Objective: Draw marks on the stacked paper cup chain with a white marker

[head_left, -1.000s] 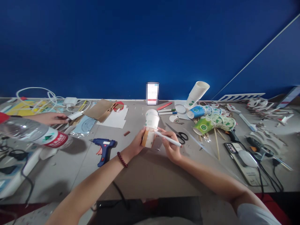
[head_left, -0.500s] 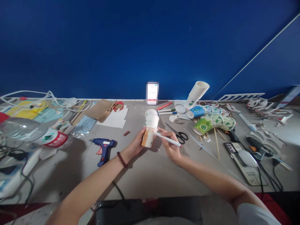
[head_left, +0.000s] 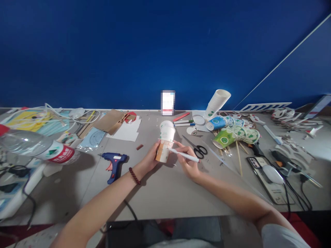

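Observation:
Near the middle of the table, my left hand [head_left: 151, 156] is wrapped round the left side of a paper cup [head_left: 163, 151] with orange and white print. A white and green paper cup [head_left: 167, 130] is joined above it, the two forming one upright, slightly tilted column. My right hand [head_left: 189, 162] grips a white marker pen [head_left: 184, 155] from the right. The pen's tip is at the lower cup's side; whether it touches, I cannot tell. Black-handled scissors [head_left: 199, 150] lie just beyond my right hand.
A blue glue gun [head_left: 115, 165] lies left of my arm, beyond it a plastic bottle [head_left: 62, 151]. Behind are torn white paper [head_left: 126, 130], markers [head_left: 184, 123] and a propped phone [head_left: 168, 103]. On the right are stacked cups [head_left: 218, 100], green cups [head_left: 224, 137] and another phone [head_left: 270, 181].
The marker's tip has moved slightly down and left along the lower cup's side. My left hand and the cups have stayed almost still.

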`<state>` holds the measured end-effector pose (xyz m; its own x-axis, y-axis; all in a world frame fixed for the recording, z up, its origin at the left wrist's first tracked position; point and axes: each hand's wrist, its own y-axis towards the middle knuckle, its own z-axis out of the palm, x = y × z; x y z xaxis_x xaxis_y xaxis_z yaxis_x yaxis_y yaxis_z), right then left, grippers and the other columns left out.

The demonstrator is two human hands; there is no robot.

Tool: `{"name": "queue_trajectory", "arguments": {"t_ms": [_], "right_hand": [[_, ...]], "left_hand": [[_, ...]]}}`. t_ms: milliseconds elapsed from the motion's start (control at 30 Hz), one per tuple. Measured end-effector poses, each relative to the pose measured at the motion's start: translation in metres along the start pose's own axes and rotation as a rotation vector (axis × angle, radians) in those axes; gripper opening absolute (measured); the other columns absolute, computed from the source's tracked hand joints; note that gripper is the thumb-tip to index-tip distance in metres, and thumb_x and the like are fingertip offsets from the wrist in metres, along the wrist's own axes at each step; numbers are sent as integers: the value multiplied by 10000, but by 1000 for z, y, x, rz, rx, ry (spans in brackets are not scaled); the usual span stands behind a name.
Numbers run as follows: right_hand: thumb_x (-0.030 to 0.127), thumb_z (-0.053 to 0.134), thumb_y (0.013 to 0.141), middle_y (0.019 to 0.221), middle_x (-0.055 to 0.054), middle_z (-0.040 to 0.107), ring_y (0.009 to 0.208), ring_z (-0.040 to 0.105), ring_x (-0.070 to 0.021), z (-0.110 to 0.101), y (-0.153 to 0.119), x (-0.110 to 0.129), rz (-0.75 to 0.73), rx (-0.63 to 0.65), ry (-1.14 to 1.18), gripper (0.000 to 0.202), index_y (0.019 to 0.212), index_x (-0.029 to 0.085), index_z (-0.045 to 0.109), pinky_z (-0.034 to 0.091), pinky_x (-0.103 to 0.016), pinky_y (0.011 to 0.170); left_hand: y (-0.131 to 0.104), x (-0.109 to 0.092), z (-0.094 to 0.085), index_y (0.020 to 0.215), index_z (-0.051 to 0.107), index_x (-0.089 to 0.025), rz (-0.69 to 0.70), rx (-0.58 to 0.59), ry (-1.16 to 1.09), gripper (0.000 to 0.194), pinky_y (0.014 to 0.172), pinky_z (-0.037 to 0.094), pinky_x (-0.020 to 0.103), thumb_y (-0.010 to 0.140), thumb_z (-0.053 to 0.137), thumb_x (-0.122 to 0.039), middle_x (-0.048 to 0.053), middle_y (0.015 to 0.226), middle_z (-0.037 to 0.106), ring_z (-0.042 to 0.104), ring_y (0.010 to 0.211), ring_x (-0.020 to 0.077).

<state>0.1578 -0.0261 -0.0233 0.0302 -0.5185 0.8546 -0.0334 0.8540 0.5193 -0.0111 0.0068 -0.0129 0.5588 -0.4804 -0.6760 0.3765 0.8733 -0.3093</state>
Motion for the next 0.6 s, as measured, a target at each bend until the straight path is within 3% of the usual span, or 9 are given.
{"name": "queue_trajectory", "arguments": {"t_ms": [433,600], "right_hand": [[331,603,963,914,-88,763,1336,573,-311,0,-4,2,46,40,0,87,934,250,613,517,-506,1000],[369,605,959,931,-95,760,1357,553,-315,-1,-6,0,65,48,-30,135,906,245,611,519,-508,1008]], "left_hand": [[1,1,-1,942,688,-155,-2,-79,64,396,616,481,268,866,626,-539,63,803,702,641,670,173],[1,2,-1,963,681,-144,8,-56,79,436,627,493,292,871,601,-563,75,824,702,647,682,191]]}}
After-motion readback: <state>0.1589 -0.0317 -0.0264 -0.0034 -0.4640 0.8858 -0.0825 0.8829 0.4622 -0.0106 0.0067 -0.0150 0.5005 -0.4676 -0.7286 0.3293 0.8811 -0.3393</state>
